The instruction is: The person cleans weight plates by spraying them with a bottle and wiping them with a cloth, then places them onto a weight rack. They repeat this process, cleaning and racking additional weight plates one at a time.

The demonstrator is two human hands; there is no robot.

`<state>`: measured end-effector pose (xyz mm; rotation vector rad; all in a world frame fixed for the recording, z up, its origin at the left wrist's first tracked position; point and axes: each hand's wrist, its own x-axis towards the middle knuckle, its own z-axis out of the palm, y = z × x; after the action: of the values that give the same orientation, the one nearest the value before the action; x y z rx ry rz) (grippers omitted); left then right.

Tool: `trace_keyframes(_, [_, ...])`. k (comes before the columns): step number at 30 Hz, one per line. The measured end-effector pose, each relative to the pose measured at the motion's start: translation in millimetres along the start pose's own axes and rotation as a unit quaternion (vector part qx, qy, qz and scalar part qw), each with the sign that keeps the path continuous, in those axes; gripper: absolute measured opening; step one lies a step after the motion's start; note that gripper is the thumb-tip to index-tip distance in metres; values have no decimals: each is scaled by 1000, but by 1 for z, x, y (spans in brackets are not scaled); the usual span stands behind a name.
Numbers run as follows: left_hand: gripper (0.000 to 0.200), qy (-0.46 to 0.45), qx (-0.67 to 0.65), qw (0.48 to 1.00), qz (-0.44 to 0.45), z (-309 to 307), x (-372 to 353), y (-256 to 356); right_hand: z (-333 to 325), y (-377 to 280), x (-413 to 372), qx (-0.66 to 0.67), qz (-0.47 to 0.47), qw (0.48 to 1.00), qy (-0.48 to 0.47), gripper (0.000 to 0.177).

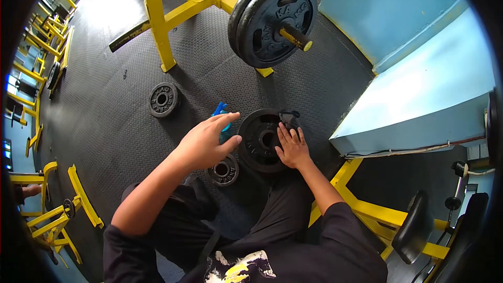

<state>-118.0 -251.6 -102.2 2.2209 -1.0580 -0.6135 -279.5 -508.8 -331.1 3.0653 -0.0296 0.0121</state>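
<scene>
A large black weight plate (253, 161) lies flat on the floor in front of me. My right hand (293, 149) rests on its right side, fingers stretched out and spread. A dark crumpled cloth (290, 119) sits at the plate's far right rim, just beyond those fingertips. To the left of the plate, my left hand (212, 139) hovers with thumb and fingers apart and nothing between them. Partly hidden behind it stands a blue bottle (220, 109). Below the left hand lies a small weight plate (224, 179), and another small plate (163, 99) is farther left.
Ahead is a yellow rack (157, 26) with large plates (275, 23) on its peg; an empty peg (128, 36) juts left. A pale blue wall ledge (408, 128) borders the right. A yellow bench frame (377, 209) with a black pad (414, 228) stands near my right elbow.
</scene>
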Motion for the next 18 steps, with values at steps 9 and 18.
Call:
trace_keyframes(9, [54,85,94,992,-6,29,-7,-18,-17,-7,49,79,41,993,-78,78])
trace_keyframes(18, [54,95,103,990,-6,9,-17,-13,16,-50,-52,179,129,975,20,76])
